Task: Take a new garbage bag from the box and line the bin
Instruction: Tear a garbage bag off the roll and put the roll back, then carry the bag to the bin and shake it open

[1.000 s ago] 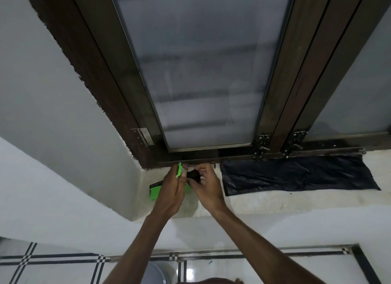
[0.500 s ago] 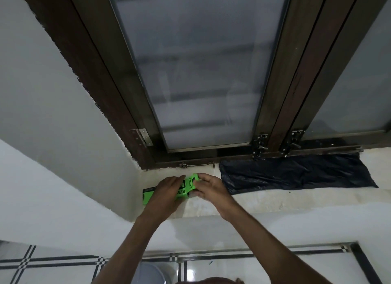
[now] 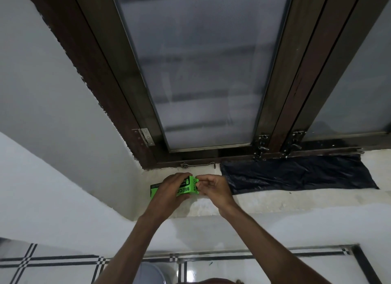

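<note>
The green box (image 3: 187,187) is held just above the window ledge (image 3: 296,201), its long axis running left to right along the ledge, with the lettered end face turned toward the right. The left hand (image 3: 169,190) is wrapped over the box's middle from the near side, its grip closed around it. The right hand (image 3: 213,189) is bent at the wrist, its fingertips (image 3: 200,183) pinched on the box's right end. A flat black garbage bag (image 3: 296,174) is spread on the ledge just right of the hands
</note>
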Available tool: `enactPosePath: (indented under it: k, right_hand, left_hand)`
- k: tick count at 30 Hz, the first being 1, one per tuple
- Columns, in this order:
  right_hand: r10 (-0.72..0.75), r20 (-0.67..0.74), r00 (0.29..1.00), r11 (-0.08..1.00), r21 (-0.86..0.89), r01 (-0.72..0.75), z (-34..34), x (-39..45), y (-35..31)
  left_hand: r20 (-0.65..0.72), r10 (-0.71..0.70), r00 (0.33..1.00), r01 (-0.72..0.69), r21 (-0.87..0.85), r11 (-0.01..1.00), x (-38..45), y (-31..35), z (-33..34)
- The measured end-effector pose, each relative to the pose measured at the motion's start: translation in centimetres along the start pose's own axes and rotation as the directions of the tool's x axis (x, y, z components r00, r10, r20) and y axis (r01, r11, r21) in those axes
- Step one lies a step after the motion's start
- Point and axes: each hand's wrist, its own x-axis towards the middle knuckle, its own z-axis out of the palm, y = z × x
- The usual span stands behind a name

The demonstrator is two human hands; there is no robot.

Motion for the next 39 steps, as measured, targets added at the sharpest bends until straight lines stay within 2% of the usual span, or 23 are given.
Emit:
enactPosePath:
  k: [2,6,10,13,15,17,19,22,24,26,29,31,33,34,35,36,37,38,39]
  right_hand:
    - [-0.02,-0.042,0.999,1.0,-0.001,0.02,0.0,-0.2,-0.2]
    - [-0.083,-0.139,0.987,0.989,-0.134,0.064,0.5,-0.4,-0.2]
    - [-0.149,-0.098,0.984,0.937,-0.331,0.109,0.6,-0.2,-0.2]
    - [-0.191,-0.032,0.981,0.87,-0.468,0.154,-0.7,0.0,-0.7]
    - [-0.255,-0.049,0.966,0.819,-0.542,0.188,-2.4,-0.1,-1.2]
    - [-0.369,-0.087,0.925,0.735,-0.636,0.233,-4.8,-0.2,-1.6]
    - [-0.425,-0.048,0.904,0.592,-0.77,0.238,-7.6,-0.3,-1.5]
    - [-0.368,0.082,0.926,0.31,-0.928,0.205,-11.7,-0.8,-0.5]
    - [-0.32,0.126,0.939,0.23,-0.951,0.207,-13.4,-1.0,0.7]
    - [-0.342,0.157,0.927,0.212,-0.948,0.239,-14.0,-0.9,1.6]
    - [-0.442,0.184,0.878,0.207,-0.931,0.299,-13.9,-1.0,1.7]
    - [-0.528,0.134,0.839,0.313,-0.887,0.339,-13.3,-2.0,1.3]
    - [-0.572,0.113,0.812,0.43,-0.802,0.414,-12.9,-4.1,1.0]
    - [-0.591,0.103,0.8,0.466,-0.766,0.443,-12.5,-5.2,0.9]
    - [-0.603,0.111,0.79,0.488,-0.732,0.476,-12.1,-6.4,1.0]
    - [-0.616,0.133,0.776,0.485,-0.713,0.507,-11.6,-7.8,1.2]
    - [-0.617,0.152,0.772,0.479,-0.706,0.522,-11.1,-9.2,1.7]
    - [-0.618,0.173,0.767,0.466,-0.706,0.534,-10.6,-10.5,2.3]
    - [-0.623,0.195,0.758,0.446,-0.707,0.549,-10.0,-11.8,3.0]
  left_hand:
    - [0.0,0.005,1.0,-0.005,-0.007,1.0,-0.1,0.2,0.0]
    - [0.0,0.011,1.0,-0.011,-0.016,1.0,-0.1,0.5,0.1]
    - [0.026,0.048,0.999,-0.047,-0.007,0.999,-0.1,0.7,0.4]
    - [0.057,0.034,0.998,-0.04,0.121,0.992,0.3,0.5,0.8]
    - [0.078,0.043,0.996,-0.06,0.225,0.972,0.9,0.0,1.4]
    - [0.094,0.031,0.995,-0.056,0.276,0.96,1.6,-0.4,1.9]
    - [0.086,0.016,0.996,-0.04,0.29,0.956,2.1,-0.5,2.1]
    - [0.043,0.015,0.999,-0.029,0.341,0.94,2.3,-0.2,2.2]
    - [0.003,0.021,1.0,-0.021,0.35,0.937,1.8,0.0,2.4]
    - [-0.056,0.05,0.997,-0.026,0.358,0.933,1.1,0.5,2.7]
    - [-0.198,0.162,0.967,-0.107,0.259,0.96,-0.7,2.3,3.3]
    - [-0.251,0.172,0.953,-0.135,0.157,0.978,-2.2,4.1,3.5]
    - [-0.247,0.017,0.969,-0.022,-0.017,1.0,-3.7,7.1,4.1]
    - [-0.193,-0.134,0.972,0.096,-0.193,0.977,-4.3,8.3,4.2]
    - [-0.066,-0.319,0.946,0.261,-0.43,0.864,-4.7,9.5,4.1]
    - [0.13,-0.46,0.878,0.429,-0.64,0.638,-5.0,10.6,3.8]
    - [0.311,-0.517,0.798,0.547,-0.735,0.401,-5.3,11.2,3.6]
    - [0.42,-0.514,0.748,0.593,-0.77,0.236,-5.7,11.6,3.5]
    - [0.452,-0.501,0.738,0.598,-0.782,0.176,-6.4,11.8,3.2]
